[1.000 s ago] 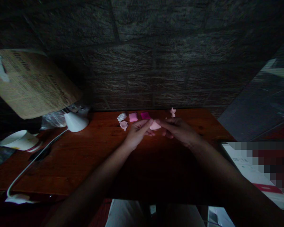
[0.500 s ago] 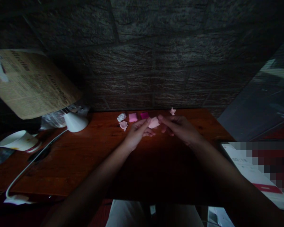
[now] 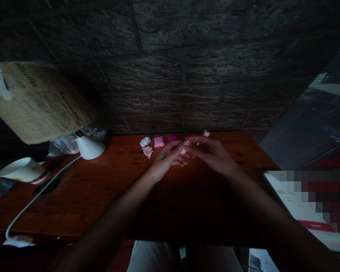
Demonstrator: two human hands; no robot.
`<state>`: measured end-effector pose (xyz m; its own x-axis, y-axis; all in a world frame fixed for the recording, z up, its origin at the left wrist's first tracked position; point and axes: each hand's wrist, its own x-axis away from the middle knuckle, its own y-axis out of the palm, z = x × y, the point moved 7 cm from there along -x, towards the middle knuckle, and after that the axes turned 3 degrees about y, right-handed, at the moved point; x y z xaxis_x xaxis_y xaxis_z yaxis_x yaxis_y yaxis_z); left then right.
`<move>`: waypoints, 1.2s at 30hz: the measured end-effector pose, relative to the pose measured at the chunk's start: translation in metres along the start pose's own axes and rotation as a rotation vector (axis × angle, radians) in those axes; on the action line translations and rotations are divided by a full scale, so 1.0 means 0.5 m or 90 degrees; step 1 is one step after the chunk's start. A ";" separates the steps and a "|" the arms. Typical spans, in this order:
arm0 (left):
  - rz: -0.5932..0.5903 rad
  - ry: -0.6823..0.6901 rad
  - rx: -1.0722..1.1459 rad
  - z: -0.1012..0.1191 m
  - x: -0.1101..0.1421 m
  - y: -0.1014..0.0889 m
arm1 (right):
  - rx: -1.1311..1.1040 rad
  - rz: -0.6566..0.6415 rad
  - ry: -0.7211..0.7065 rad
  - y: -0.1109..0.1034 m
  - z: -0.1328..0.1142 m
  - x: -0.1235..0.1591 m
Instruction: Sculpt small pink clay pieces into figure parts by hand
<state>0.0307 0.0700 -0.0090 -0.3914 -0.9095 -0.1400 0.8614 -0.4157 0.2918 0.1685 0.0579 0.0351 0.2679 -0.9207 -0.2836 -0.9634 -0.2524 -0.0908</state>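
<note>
One pale pink piece (image 3: 184, 147), soft by its look, is between the left hand (image 3: 166, 158) and the right hand (image 3: 215, 153), over the far part of the wooden table (image 3: 102, 200). Half a second ago I could see it broad and rather flat, and the right fingertips were only at its edge; now it shows narrower, and the right thumb lies over it. I judge that the work has gone from holding the piece out to pressing or folding it, but whether it is folded or only turned, I cannot tell. The left hand holds it between thumb and forefinger, closed nearly fully, with the other fingers loosely bent below. The right thumb and forefinger are also closed around it, the forefinger arching behind; its remaining fingers are partly hidden. Both forearms come forward from the near side and meet in a point, with the wrists quite straight. Behind and to the left of the hands lie a pink square (image 3: 159, 142), a magenta square (image 3: 172, 138), a white lump (image 3: 145, 141) and a ragged pale scrap (image 3: 147, 152); beyond the right hand is a small scrap (image 3: 206, 133).
</note>
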 end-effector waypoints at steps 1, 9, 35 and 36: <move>-0.002 0.011 -0.016 0.003 0.001 0.000 | 0.004 0.002 -0.001 -0.002 -0.001 -0.001; 0.040 0.084 -0.004 0.020 -0.001 -0.007 | 0.014 0.023 0.024 -0.005 0.005 0.001; 0.047 -0.086 0.153 -0.013 -0.004 -0.020 | 0.094 -0.069 -0.015 0.006 -0.016 0.011; 0.042 -0.083 0.152 -0.011 -0.004 -0.019 | 0.097 -0.070 -0.013 0.006 -0.017 0.012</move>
<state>0.0253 0.0758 -0.0169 -0.3888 -0.9213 0.0051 0.7919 -0.3314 0.5128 0.1669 0.0493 0.0411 0.3735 -0.8835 -0.2826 -0.9156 -0.3023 -0.2650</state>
